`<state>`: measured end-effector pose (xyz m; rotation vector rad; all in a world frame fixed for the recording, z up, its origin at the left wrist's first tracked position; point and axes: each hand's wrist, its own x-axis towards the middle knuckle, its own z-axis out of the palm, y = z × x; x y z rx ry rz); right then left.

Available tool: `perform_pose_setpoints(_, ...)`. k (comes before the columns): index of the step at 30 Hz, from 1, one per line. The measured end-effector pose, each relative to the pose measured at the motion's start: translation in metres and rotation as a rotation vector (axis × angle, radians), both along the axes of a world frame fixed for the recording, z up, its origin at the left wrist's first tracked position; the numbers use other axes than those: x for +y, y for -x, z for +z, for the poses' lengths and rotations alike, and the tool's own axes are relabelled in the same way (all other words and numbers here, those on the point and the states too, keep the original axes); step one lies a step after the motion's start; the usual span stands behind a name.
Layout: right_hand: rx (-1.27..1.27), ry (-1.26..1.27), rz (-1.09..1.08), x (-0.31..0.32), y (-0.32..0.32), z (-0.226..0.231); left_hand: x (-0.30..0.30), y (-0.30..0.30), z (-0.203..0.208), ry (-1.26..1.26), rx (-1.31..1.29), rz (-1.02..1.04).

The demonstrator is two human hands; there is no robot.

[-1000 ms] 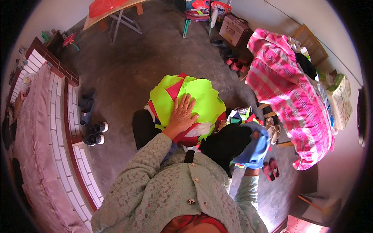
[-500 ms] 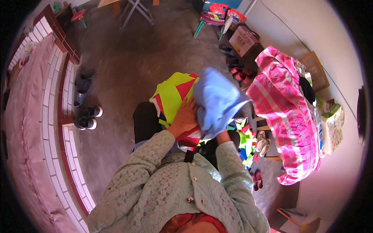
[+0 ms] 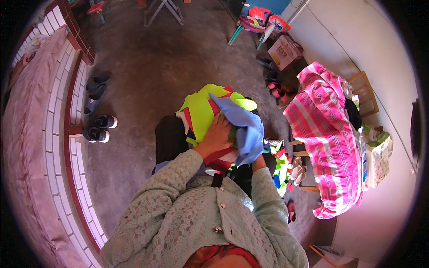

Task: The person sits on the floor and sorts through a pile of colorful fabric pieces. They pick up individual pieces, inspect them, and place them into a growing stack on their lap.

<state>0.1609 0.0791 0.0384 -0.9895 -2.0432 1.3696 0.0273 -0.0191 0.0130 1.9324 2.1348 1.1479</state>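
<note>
A pile of cloth pieces in yellow-green (image 3: 201, 111), red and white lies on my lap. My left hand (image 3: 218, 136) rests flat on the pile, fingers stretched out, with the tips close to a blue cloth (image 3: 248, 129). That blue cloth is folded over and drapes across the right part of the pile. Only the wrist of my right hand (image 3: 258, 164) shows under the cloth's lower edge; its fingers are hidden behind the cloth.
More bright scraps (image 3: 282, 167) lie to the right beside beige shoes (image 3: 298, 169). A pink plaid cloth (image 3: 328, 138) covers furniture at the right. Dark shoes (image 3: 99, 129) stand on the left by a tiled ledge (image 3: 53, 147). A carton (image 3: 284, 52) and a stool stand at the back right.
The blue cloth, raised and blurred before, has come down and lies folded over the pile. My left hand stays on the pile. The view has shifted slightly.
</note>
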Motion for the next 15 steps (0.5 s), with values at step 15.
perform_pose_setpoints(15, 0.112, -0.551, 0.551, -0.080, 0.046, 0.103, -0.071, 0.021, 0.079, -0.335, -2.196, -0.198)
